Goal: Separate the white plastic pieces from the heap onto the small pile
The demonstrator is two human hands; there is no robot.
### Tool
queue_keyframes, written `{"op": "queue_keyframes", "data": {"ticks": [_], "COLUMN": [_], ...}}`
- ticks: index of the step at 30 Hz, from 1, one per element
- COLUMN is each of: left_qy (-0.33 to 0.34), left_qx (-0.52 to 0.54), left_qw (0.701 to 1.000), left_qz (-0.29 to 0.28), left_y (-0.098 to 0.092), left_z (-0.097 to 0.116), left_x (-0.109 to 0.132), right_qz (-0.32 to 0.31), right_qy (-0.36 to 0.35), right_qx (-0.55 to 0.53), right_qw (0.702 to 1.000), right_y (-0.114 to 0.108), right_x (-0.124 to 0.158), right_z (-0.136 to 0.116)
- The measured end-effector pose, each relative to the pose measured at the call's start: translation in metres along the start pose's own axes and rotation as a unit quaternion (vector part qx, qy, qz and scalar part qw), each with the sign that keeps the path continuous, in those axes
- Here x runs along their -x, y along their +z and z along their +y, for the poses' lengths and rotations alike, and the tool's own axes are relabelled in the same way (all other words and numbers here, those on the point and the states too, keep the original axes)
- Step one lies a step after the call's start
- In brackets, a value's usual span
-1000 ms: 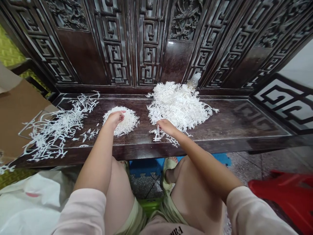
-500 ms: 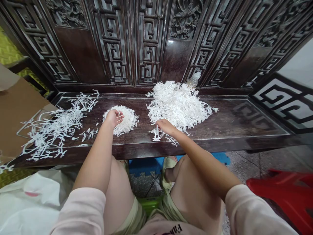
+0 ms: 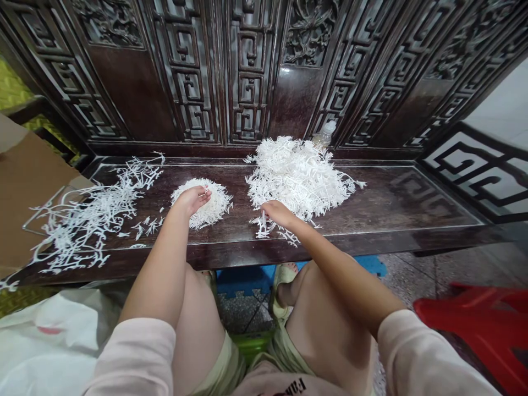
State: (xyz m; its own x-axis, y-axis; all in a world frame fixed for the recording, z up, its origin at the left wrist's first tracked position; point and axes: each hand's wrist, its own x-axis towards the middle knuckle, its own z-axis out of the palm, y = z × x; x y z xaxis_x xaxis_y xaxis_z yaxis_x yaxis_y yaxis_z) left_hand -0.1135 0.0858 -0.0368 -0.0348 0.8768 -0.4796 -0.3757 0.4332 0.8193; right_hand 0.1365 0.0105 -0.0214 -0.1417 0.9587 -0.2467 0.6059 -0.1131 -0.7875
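My left hand (image 3: 192, 201) hangs over the small round pile of short white pieces (image 3: 214, 206), its fingers curled together. Whatever lies between those fingertips is too small to make out against the white. At the front edge of the large heap of white branched plastic pieces (image 3: 292, 176), my right hand (image 3: 279, 213) pinches a white branched plastic piece (image 3: 262, 225), which points down toward the bench. More branched pieces (image 3: 289, 236) lie just below that hand.
White stringy branched strips (image 3: 91, 220) spread over the left end of the dark wooden bench (image 3: 391, 203), beside a cardboard box (image 3: 37, 187). Loose bits (image 3: 148, 226) lie near the small pile. A bottle (image 3: 325, 133) stands behind the large heap. A red stool (image 3: 482, 319) is at right.
The view has shifted very slightly. My left hand's fingers have turned a little over the small pile; my right hand stays in place with its piece.
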Motion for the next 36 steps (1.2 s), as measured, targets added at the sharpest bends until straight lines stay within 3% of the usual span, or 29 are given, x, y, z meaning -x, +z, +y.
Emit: {"op": "queue_keyframes", "data": {"ticks": [7,30,36], "left_qy": [-0.023,0.012,0.055], "left_qx": [0.008,-0.016,-0.002], "left_qw": [1.0,1.0,0.998], "left_qz": [-0.005,-0.012,-0.013], "left_y": [0.0007,0.002,0.0016], "left_z": [0.0021,0.0023,0.0002], "left_x": [0.003,0.003,0.0021], "right_qz": [-0.018,-0.009,-0.013], "right_qy": [-0.007,-0.007,-0.011], "right_qx": [-0.036,-0.012,-0.011], "right_qw": [0.999,1.0,1.0], "right_y": [0.0006,-0.0005,-0.0019], "right_x": [-0.0023,0.0005,0.0018], "right_z": [0.0062,-0.0001,-0.0008]}}
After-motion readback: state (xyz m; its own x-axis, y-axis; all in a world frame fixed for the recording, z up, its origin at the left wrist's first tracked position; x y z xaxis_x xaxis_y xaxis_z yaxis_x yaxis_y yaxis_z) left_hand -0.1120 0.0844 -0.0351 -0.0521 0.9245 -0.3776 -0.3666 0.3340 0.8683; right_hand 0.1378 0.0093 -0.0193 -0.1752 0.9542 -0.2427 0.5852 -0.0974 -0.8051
